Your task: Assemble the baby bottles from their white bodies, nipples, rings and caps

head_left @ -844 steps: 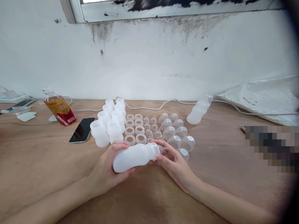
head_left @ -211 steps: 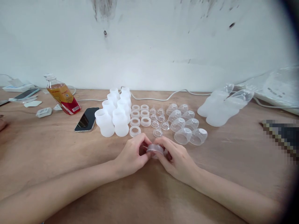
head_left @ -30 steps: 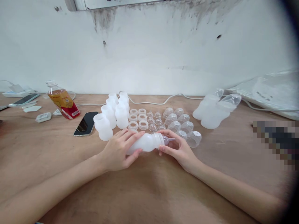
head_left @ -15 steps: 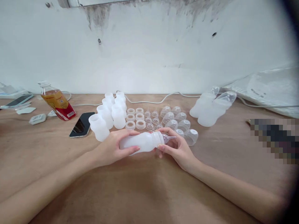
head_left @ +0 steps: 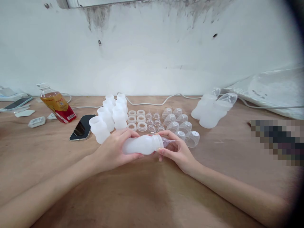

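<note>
A milky white bottle (head_left: pixel 140 145) lies on its side in the air between my hands, its neck toward the right. My left hand (head_left: pixel 114 147) wraps round the bottle's base. At the neck, my right hand (head_left: pixel 180 153) grips the white ring with thumb and fingers. A clear pointed nipple (head_left: pixel 167 142) sticks out of the ring toward my right palm. Behind the hands stand several open white bottles (head_left: pixel 120 117), then rows of white rings (head_left: pixel 142 126), clear nipples (head_left: pixel 157 123) and transparent domed caps (head_left: pixel 192 138).
Two or more capped white bottles (head_left: pixel 210 114) lean together at the right. A black phone (head_left: pixel 83 128) and a drink bottle (head_left: pixel 58 104) are at the left. A cable (head_left: pixel 152 104) runs along the wall; plastic sheeting (head_left: pixel 270 91) lies back right.
The whole view has shifted slightly. Both hands still hold the bottle, with its ring end a little further left and the left fingers slightly shifted round it.
</note>
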### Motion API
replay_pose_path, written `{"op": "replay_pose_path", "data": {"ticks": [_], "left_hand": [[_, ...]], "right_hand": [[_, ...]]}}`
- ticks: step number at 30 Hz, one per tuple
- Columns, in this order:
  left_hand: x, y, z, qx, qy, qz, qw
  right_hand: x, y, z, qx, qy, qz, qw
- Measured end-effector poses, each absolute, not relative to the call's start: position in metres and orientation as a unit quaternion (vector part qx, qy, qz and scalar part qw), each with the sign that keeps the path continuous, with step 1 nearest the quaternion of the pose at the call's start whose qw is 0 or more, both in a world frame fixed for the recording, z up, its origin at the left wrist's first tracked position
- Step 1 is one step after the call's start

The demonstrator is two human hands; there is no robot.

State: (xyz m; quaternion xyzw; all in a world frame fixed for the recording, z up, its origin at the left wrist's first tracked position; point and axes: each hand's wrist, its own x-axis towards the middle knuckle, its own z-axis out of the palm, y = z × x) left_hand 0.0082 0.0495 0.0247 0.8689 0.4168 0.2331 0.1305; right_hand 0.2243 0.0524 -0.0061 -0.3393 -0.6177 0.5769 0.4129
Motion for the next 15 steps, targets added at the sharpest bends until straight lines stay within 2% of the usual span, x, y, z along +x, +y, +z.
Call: {"op": "replay_pose_path", "data": {"ticks": [2, 3, 4, 8, 10, 12, 15], "left_hand": [[0.011, 0.046, 0.022, 0.872, 0.401, 0.277, 0.044], [0.011, 0.044, 0.024, 0.877, 0.393, 0.272, 0.047], [0.011, 0.044, 0.028, 0.882, 0.388, 0.256, 0.08], [0.005, 0.049, 0.046, 0.848, 0.399, 0.125, 0.325], [0.004, 0.052, 0.047, 0.823, 0.403, 0.088, 0.389], [0.006, 0.052, 0.04, 0.824, 0.422, 0.125, 0.356], [0.011, 0.046, 0.026, 0.85, 0.444, 0.232, 0.165]], "right_hand": [[0.225, 0.053, -0.006, -0.343, -0.622, 0.574, 0.409], [0.225, 0.053, -0.006, -0.334, -0.623, 0.577, 0.409], [0.224, 0.053, -0.007, -0.321, -0.623, 0.583, 0.411], [0.223, 0.051, -0.007, -0.276, -0.62, 0.607, 0.414], [0.223, 0.05, -0.007, -0.284, -0.625, 0.602, 0.406], [0.223, 0.05, -0.005, -0.308, -0.632, 0.587, 0.401], [0.223, 0.051, -0.004, -0.329, -0.633, 0.574, 0.401]]}}
